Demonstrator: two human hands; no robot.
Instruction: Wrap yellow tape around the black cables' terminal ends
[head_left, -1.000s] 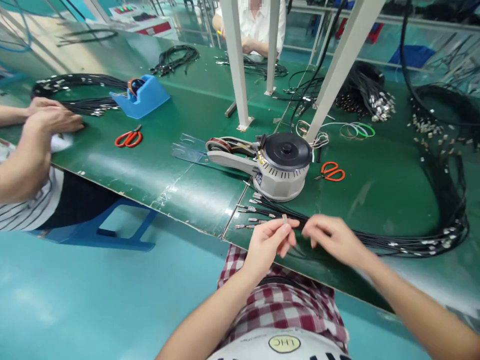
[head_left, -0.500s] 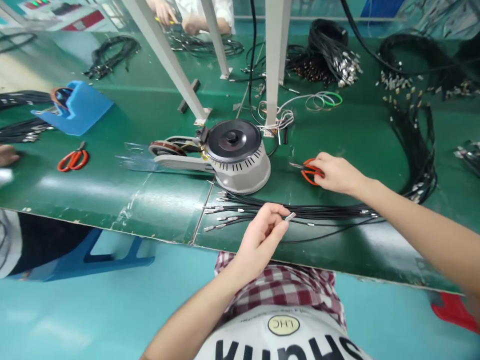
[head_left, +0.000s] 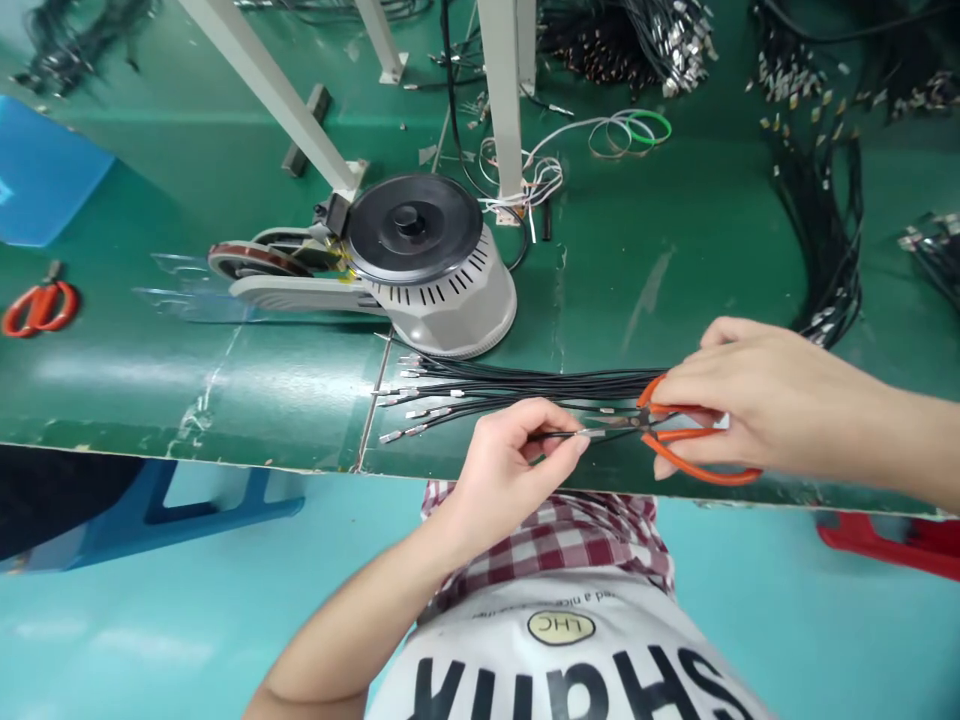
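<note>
My left hand [head_left: 510, 462] pinches a thin black wire with a metal terminal [head_left: 589, 433] at its end, just above the table's near edge. My right hand [head_left: 750, 400] grips orange-handled scissors [head_left: 679, 440], whose blades point left and meet the terminal. Behind both hands a bundle of black wires [head_left: 525, 385] with metal terminals lies across the green table [head_left: 225, 370]. A grey tape dispenser [head_left: 420, 265] with a black round top stands just beyond the bundle.
A second pair of orange scissors [head_left: 37, 305] lies at far left near a blue holder [head_left: 41, 170]. White frame posts [head_left: 502, 90] rise from the table. More black wire bundles [head_left: 821, 220] and loose white and green wire loops [head_left: 622, 130] lie at the back and right.
My right hand picked up the orange scissors from the table and brought them to the terminal held by my left hand. The view has tilted down and shifted right.
</note>
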